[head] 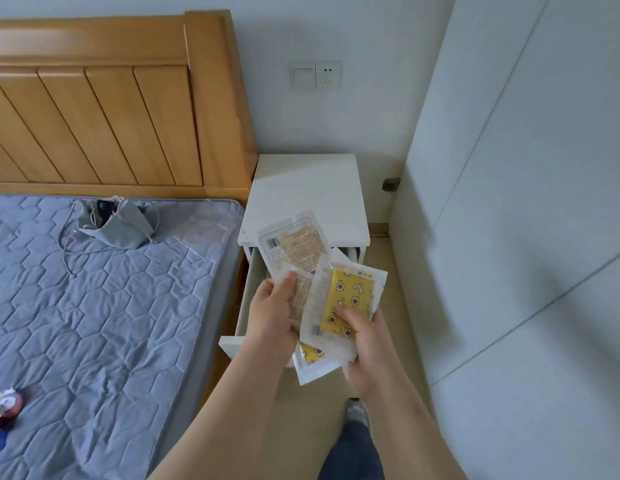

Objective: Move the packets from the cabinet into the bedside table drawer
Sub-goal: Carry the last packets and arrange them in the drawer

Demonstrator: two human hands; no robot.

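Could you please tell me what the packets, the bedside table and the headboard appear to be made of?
Packets: probably thin clear plastic film over printed inserts, glossy and creased at the edges. Bedside table: seemingly white coated board; the flat top has a soft sheen and no grain. Headboard: likely wood or veneer, honey-toned, smooth with a lacquer-like shine.

Packets [331, 299] – clear pouches with yellow patterned inserts, fanned out and tilted above the pulled-out drawer [248, 292] of the white bedside table [308, 195] – barcode one at 11 o'clock, star-print one at 3

Left hand [272, 315], right hand [365, 344], both holding packets [346, 299]; above open drawer [248, 292]
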